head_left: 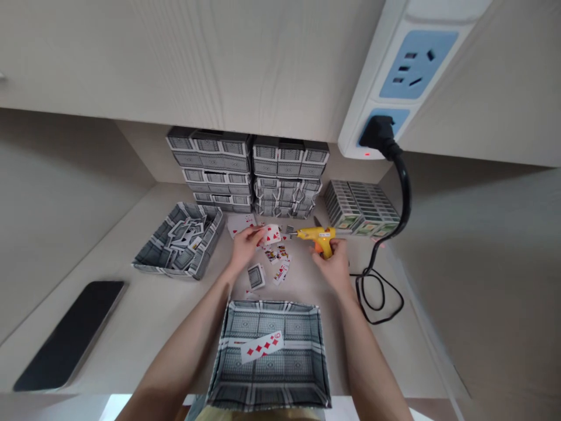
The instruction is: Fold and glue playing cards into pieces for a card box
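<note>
Pinching card edge, glue gun near

Left grip: card. Right grip: yellow glue gun, nozzle just beside card. Worktop: loose cards. Front: patterned box, diamond card inside. Left: scrap box, phone. Back: stacked boxes. Right: packs, cord. Above: power strip, plug inserted.

Dim, soft light; curved wide-angle edges.
</note>
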`<state>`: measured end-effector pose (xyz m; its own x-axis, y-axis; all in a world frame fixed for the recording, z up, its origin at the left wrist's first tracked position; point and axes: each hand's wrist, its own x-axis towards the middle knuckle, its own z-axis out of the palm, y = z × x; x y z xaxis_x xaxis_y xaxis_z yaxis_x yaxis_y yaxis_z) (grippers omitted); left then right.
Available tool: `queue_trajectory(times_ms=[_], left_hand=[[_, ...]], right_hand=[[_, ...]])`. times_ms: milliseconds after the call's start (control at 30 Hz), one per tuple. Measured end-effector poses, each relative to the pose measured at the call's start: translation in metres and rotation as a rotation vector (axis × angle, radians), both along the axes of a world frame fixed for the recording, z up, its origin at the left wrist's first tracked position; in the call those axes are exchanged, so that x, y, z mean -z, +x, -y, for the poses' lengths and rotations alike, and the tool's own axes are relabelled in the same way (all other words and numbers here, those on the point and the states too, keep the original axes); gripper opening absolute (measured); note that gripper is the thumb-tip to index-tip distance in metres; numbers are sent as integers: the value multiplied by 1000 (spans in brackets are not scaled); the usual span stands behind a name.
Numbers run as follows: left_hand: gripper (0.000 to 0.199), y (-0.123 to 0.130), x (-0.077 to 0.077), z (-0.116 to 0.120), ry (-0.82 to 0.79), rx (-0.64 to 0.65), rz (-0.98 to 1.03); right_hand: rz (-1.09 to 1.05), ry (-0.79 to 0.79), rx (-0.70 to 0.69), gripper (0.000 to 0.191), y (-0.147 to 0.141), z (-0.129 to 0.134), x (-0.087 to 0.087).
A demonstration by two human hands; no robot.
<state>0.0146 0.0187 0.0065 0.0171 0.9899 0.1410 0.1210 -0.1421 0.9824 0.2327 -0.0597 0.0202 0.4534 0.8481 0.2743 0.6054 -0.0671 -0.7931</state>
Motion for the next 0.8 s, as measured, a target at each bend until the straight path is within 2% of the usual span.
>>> queue_trajectory(times_ms=[100, 200, 333, 500, 700, 800], left_hand=[[28, -1, 2, 5, 266, -153, -294], [27, -2, 5, 12, 362, -109, -508], [20, -1, 8, 19, 410, -25, -667], [18, 0, 8, 22, 486, 71, -733], [16, -1, 5, 24, 440, 56, -635], [17, -1, 5, 24, 402, 47, -594]], right_hand=[[60, -22, 1, 52, -7, 2, -5], [99, -27, 30, 56, -12, 2, -6], [112, -3, 56, 57, -13, 0, -1], [222, -6, 13, 51, -13, -2, 6], [333, -5, -62, 35, -14, -1, 4], [337, -5, -95, 34, -13, -1, 4]])
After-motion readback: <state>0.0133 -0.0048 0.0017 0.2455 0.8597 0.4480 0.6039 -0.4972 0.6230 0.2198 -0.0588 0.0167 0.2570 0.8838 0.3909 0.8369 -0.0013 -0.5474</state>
